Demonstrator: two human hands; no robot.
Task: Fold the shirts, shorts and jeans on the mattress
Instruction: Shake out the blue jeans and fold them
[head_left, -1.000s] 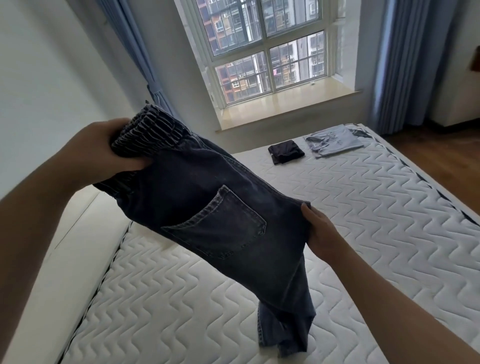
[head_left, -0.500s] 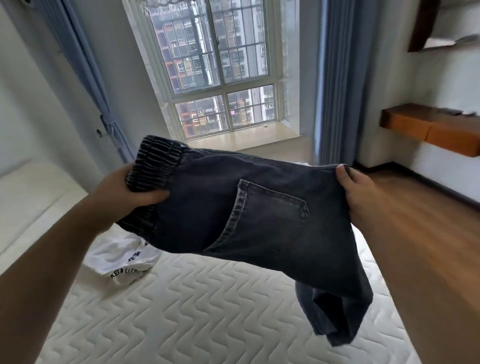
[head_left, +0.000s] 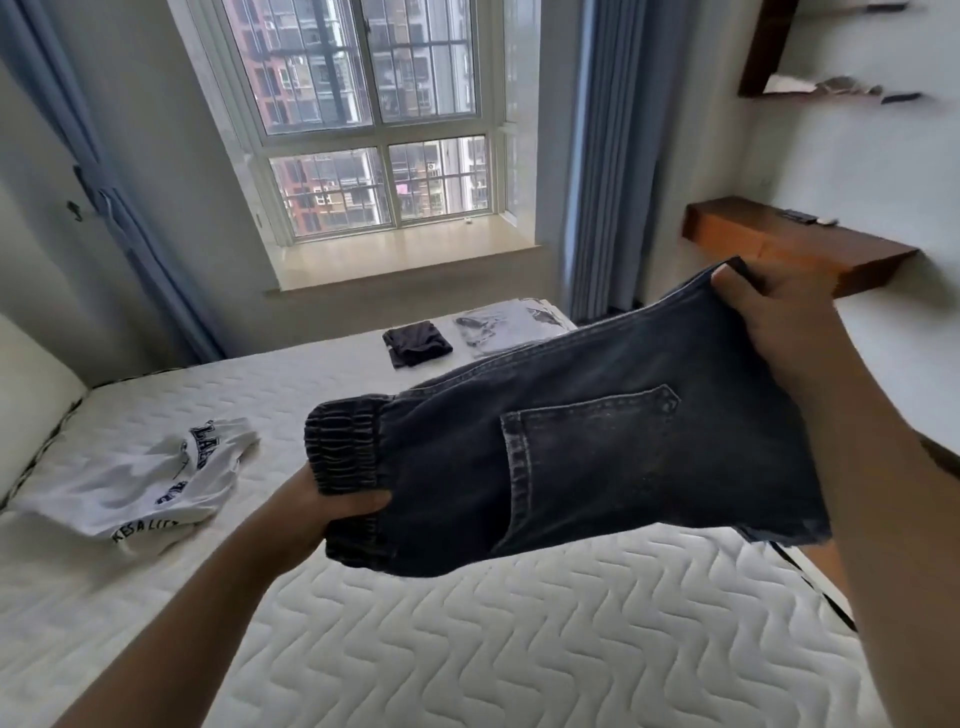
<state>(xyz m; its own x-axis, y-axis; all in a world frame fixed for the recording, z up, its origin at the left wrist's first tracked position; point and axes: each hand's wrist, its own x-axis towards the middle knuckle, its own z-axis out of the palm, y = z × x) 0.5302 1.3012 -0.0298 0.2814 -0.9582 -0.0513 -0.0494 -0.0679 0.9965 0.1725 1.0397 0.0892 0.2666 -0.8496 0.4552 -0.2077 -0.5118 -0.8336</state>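
Observation:
Dark blue jeans (head_left: 597, 447) hang in the air above the white quilted mattress (head_left: 467, 634), back pocket facing me. My left hand (head_left: 322, 514) grips the elastic waistband at the lower left. My right hand (head_left: 774, 322) holds the opposite edge higher up at the right, so the jeans slope upward to the right. A crumpled white shirt (head_left: 140, 478) with dark lettering lies on the mattress at the left. At the far end lie a folded dark garment (head_left: 415, 343) and a folded grey printed shirt (head_left: 498, 325).
A window with a wide sill (head_left: 405, 254) stands beyond the mattress, blue curtains (head_left: 602, 171) on both sides. A wooden wall shelf (head_left: 789, 249) juts out at the right, behind my right hand. A padded headboard edge (head_left: 31, 395) borders the mattress at the left.
My right hand has lifted its end of the jeans up and to the right while the left hand dropped lower. The view swung, so the folded clothes at the far end show again.

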